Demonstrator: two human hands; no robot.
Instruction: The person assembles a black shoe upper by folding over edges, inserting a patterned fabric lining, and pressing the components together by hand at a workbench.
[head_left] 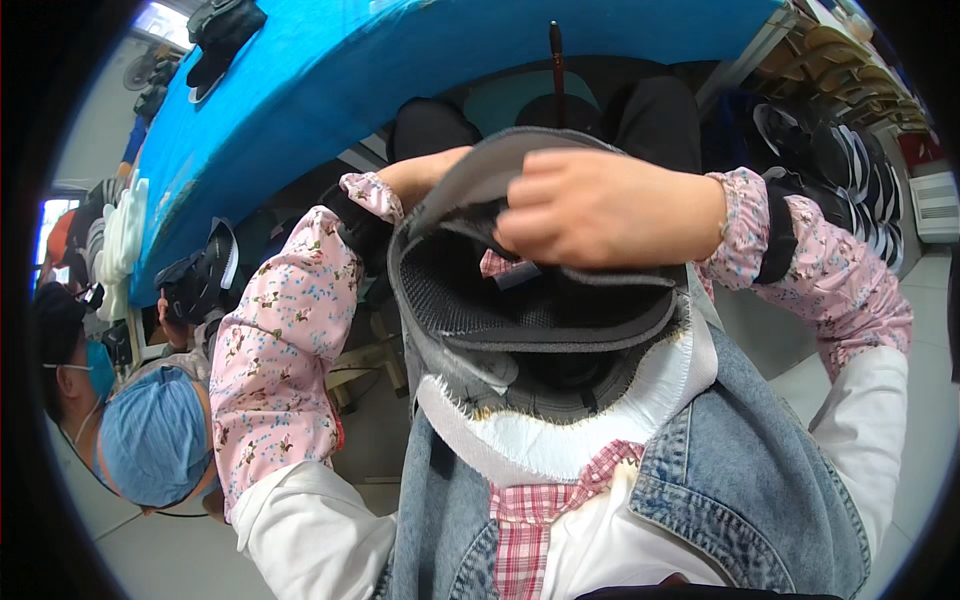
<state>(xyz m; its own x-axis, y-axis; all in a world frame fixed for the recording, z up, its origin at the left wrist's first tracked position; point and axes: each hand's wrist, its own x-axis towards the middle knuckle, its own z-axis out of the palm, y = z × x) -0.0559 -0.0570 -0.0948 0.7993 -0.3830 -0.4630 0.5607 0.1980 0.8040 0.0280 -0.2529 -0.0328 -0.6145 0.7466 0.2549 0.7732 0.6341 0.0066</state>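
Observation:
In front of my chest is a dark grey shoe upper (560,335) with a black mesh lining, its wide opening facing up. My right hand (610,212), slightly blurred, reaches over from the right with curled fingers closed at the folded top edge of this piece. A small pale tag-like piece (518,277) shows inside the opening, below those fingers. My left hand (430,178) lies against the far left side of the upper; its fingers are hidden behind it. A white band with a frayed edge (560,440) curves along the near side, against my denim vest.
A blue-covered table (300,110) runs across the far side, with a black shoe (218,50) on it. A dark rod (557,65) stands upright beyond my hands. Racked shoes (850,170) are at the right. A masked co-worker in a blue cap (155,435) sits at the left.

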